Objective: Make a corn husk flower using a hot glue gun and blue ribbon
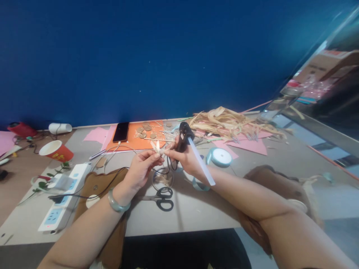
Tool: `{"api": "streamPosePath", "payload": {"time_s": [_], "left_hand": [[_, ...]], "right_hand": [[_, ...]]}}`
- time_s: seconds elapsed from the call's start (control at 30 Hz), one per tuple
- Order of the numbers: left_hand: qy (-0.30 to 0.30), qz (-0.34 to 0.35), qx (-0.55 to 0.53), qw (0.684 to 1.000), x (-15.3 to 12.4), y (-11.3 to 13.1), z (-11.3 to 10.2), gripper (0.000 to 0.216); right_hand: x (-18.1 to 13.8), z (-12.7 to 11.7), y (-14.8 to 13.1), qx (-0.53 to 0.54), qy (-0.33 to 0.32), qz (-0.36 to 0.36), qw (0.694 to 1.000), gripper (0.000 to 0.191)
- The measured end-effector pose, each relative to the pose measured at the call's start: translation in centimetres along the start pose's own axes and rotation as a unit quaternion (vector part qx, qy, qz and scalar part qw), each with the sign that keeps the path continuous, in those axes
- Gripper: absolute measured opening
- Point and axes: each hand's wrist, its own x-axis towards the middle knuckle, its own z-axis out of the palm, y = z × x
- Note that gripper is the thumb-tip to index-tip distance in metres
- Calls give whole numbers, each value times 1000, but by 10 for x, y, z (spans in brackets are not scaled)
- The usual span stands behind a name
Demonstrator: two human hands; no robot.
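My left hand (141, 168) is closed in a pinch on a small pale straw piece (157, 147), held above the table. My right hand (185, 158) is wrapped round a black hot glue gun (185, 135) with a white glue stick (202, 164) poking out of its back toward me. The gun's tip points at the straw piece, close to my left fingertips. A black cord runs from the gun down across the table. A pale green bangle (117, 203) sits on my left wrist.
Black scissors (162, 198) lie just below my hands. A white power strip (64, 196) is at the left, a red paper cup (56, 150) beyond it. A phone (121, 131) and cardboard discs rest on orange paper (131, 142). Straw heap (230, 123) and ribbon roll (220, 157) sit right.
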Motion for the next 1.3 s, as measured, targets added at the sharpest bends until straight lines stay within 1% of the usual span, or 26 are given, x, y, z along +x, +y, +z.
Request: {"api": "streamPosePath", "payload": {"time_s": [0.1, 0.2, 0.3, 0.47, 0.6, 0.67, 0.73, 0.83, 0.93, 1.07, 1.2, 1.3], "left_hand": [[-9, 29, 36, 999, -3, 1, 2, 20], [-7, 58, 74, 996, -6, 4, 5, 19], [-4, 87, 110, 990, -9, 5, 6, 17], [-12, 121, 148, 981, -10, 2, 4, 13], [-8, 142, 174, 974, -9, 0, 2, 14], [-4, 148, 184, 972, -10, 0, 2, 14], [2, 151, 192, 970, -10, 0, 2, 13], [12, 162, 203, 966, -10, -2, 1, 13], [13, 175, 193, 965, -11, -3, 1, 13], [27, 193, 200, 960, -14, -4, 2, 12], [28, 175, 200, 964, -17, -3, 5, 10], [32, 164, 192, 967, -18, -2, 7, 12]], "right_hand": [[1, -2, -4, -3, -10, -4, 1000, 37], [-2, 0, -10, 0, -2, -7, 1000, 34], [-5, 4, -12, -8, -2, 2, 1000, 36], [-6, 3, -2, 4, 2, 3, 1000, 40], [-5, -1, 3, -33, -1, 15, 999, 36], [-5, -2, 2, -45, -1, 18, 999, 35], [-4, -2, -2, -34, 1, 14, 999, 35], [-4, 0, -8, 9, 22, 2, 1000, 40], [-5, 4, -12, 52, 45, 7, 998, 41], [-7, 7, -12, 94, 46, 27, 994, 41], [-11, 10, -16, 88, 56, 28, 994, 38], [-13, 9, -19, 53, 43, 20, 997, 33]]}}
